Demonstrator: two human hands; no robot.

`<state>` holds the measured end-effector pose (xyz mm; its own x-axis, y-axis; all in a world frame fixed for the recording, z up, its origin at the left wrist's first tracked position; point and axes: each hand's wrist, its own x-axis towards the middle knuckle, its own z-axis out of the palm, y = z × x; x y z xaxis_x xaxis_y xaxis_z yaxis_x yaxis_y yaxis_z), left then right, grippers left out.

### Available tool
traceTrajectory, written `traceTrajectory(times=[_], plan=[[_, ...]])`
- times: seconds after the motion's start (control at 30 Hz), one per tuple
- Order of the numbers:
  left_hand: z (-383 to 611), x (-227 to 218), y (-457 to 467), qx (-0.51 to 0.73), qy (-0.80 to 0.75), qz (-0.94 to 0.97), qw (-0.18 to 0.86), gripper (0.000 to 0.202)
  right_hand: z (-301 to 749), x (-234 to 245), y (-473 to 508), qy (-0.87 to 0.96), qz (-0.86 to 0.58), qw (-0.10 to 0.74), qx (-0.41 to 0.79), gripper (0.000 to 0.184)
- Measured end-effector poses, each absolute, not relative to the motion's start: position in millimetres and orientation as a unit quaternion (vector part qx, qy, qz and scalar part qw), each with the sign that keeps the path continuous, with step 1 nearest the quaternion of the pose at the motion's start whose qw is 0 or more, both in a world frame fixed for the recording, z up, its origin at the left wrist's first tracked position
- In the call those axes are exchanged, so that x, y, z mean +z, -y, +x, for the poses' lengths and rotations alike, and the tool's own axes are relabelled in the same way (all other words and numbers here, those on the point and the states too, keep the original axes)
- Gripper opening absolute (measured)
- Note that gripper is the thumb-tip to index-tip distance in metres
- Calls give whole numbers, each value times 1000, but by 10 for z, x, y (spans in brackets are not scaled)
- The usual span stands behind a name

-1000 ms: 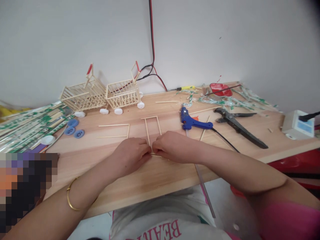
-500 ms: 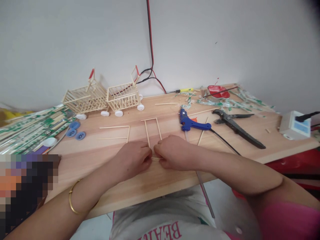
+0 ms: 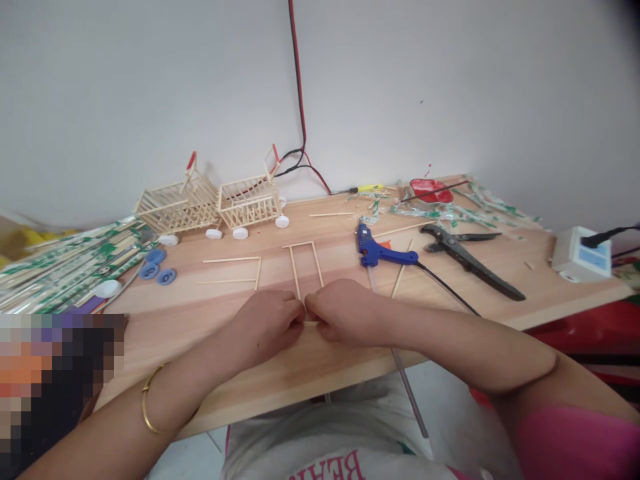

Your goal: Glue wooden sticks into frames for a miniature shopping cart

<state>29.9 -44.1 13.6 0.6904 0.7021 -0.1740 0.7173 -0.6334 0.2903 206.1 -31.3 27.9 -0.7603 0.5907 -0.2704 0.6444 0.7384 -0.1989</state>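
My left hand (image 3: 270,321) and my right hand (image 3: 350,312) meet at the near end of a narrow frame of thin wooden sticks (image 3: 294,272), which lies flat on the table. Fingers of both hands are closed in a pinch on a short wooden stick (image 3: 311,324) that crosses the near end. The fingertips hide most of this stick and the joints. Left of the hands lies a three-sided stick frame (image 3: 259,272), open on its left. A blue hot glue gun (image 3: 387,253) rests to the right, beyond my right forearm.
Two small stick carts (image 3: 250,203) with white wheels stand at the back left. Blue wheels (image 3: 156,255) and bagged sticks (image 3: 60,267) are at left. Black pruning shears (image 3: 470,260), a red dish (image 3: 431,191), wrapper scraps (image 3: 505,210) and a white power box (image 3: 583,255) occupy the right.
My hands have drawn slightly closer together, and less of the short stick shows between them. The whole view has shifted a little; the objects on the table otherwise stay in place.
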Motion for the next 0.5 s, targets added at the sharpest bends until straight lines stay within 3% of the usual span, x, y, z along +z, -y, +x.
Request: traceTrajectory(times=[0.33, 0.43, 0.5], plan=[[339, 201, 495, 4, -411, 892, 188, 18, 2042, 327, 315, -948, 294, 88, -87, 15], [301, 201, 488, 74, -397, 884, 236, 21, 2073, 391, 296, -952, 296, 34, -77, 13], [265, 220, 463, 137, -426, 852, 272, 21, 2136, 441, 255, -941, 320, -59, -93, 12]])
